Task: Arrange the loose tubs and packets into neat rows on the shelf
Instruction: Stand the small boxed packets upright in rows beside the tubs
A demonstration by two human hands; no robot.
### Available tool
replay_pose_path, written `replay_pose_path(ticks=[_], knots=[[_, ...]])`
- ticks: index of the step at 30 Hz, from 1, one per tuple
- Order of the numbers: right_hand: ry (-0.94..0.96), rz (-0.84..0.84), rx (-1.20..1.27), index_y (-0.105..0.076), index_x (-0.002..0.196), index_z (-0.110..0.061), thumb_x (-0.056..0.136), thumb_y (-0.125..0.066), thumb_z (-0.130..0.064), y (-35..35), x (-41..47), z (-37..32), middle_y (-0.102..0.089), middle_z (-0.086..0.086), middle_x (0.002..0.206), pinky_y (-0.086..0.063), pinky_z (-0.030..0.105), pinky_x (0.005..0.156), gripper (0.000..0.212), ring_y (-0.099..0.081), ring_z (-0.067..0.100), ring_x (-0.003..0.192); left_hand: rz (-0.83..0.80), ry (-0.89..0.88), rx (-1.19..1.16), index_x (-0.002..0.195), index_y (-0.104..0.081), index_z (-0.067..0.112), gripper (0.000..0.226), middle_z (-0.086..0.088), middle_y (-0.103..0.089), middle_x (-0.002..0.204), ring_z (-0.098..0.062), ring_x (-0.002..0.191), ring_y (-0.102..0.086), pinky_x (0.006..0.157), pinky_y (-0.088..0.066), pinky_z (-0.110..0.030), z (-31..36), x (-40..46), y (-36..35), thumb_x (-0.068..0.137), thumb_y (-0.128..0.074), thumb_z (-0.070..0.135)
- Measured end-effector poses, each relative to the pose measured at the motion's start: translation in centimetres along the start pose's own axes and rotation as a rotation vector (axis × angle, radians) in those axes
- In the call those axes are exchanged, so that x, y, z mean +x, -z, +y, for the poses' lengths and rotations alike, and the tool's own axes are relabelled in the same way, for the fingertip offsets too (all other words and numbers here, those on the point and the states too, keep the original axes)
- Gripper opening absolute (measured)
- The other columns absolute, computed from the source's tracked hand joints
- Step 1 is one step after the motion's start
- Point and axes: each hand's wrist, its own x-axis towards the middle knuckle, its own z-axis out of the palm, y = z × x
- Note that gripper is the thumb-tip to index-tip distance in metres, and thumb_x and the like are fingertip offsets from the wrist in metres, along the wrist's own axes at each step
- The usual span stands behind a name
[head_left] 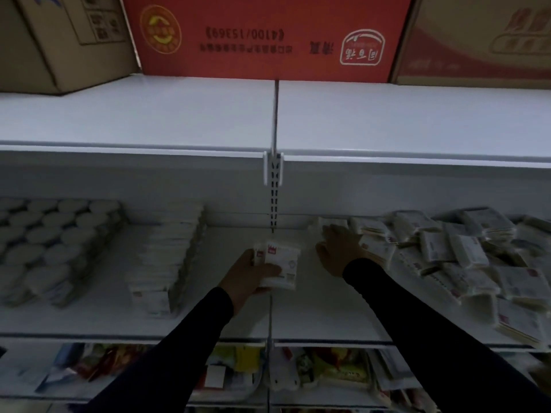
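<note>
Packets (277,265) look light and squashy, best gripped by the sides, as the left hand (249,274) grips them mid-shelf (328,317); right hand (343,248) lies spread on the heap (465,257).

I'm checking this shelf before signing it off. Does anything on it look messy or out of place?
Yes. The packets on the right lie in a loose heap, tilted and overlapping, unlike the neat tubs and packet row on the left.
</note>
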Motion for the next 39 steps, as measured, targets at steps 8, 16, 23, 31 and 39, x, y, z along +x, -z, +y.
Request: replay_pose_path(ticks=[8, 16, 23, 31, 39], knots=[[-0.011, 0.086, -0.119, -0.028, 0.148, -0.015, 0.1, -0.036, -0.026, -0.1, 2.1, -0.3, -0.027, 0.008, 0.154, -0.025, 0.044, 0.111, 0.05, -0.03, 0.03, 0.138, 0.069, -0.005, -0.074, 0.111, -0.062, 0.011, 0.024, -0.009, -0.071, 0.11, -0.029, 0.103, -0.067, 0.091, -0.055, -0.043, -0.4, -0.6, 1.8, 0.088, -0.066, 0.006], [-0.08, -0.041, -0.098, -0.028, 0.145, -0.011, 0.094, -0.04, -0.044, 0.0, 4.5, 0.6, -0.03, 0.02, 0.149, -0.021, 0.041, 0.115, 0.062, -0.028, 0.036, 0.137, 0.04, 0.005, -0.071, 0.113, -0.062, 0.008, 0.027, -0.011, -0.071, 0.109, -0.029, 0.101, -0.068, 0.082, -0.058, -0.036, -0.9, -1.0, 2.1, 0.087, -0.067, 0.004], [-0.08, 0.061, 0.148, -0.056, 0.121, -0.009, 0.087, -0.057, -0.042, 1.0, 2.9, -0.2, -0.055, 0.017, 0.121, -0.04, 0.03, 0.09, 0.048, -0.052, 0.033, 0.113, 0.019, -0.005, -0.102, 0.105, -0.065, 0.012, 0.019, -0.008, -0.073, 0.103, -0.026, 0.095, -0.069, 0.081, -0.058, -0.036, -1.0, -0.8, 1.7, 0.088, -0.065, 0.002], [-0.229, 0.11, 1.39, -0.068, 0.099, -0.001, 0.084, -0.07, -0.013, 2.8, -1.8, -0.7, -0.071, 0.015, 0.103, -0.055, 0.047, 0.089, 0.019, -0.067, 0.036, 0.098, 0.14, -0.041, -0.169, 0.113, -0.056, 0.015, 0.03, -0.008, -0.066, 0.109, -0.026, 0.093, -0.066, 0.071, -0.056, -0.036, -0.6, 0.3, 0.4, 0.087, -0.068, 0.008], [-0.263, -0.061, 1.544, -0.069, 0.09, -0.01, 0.088, -0.067, -0.013, 1.0, -6.4, -2.8, -0.073, 0.003, 0.083, -0.052, 0.019, 0.056, 0.004, -0.07, 0.01, 0.067, -0.109, 0.007, -0.218, 0.125, -0.06, 0.017, 0.059, -0.012, -0.069, 0.117, -0.028, 0.1, -0.068, 0.08, -0.059, -0.041, 0.3, 0.5, -2.7, 0.075, -0.072, 0.047]])
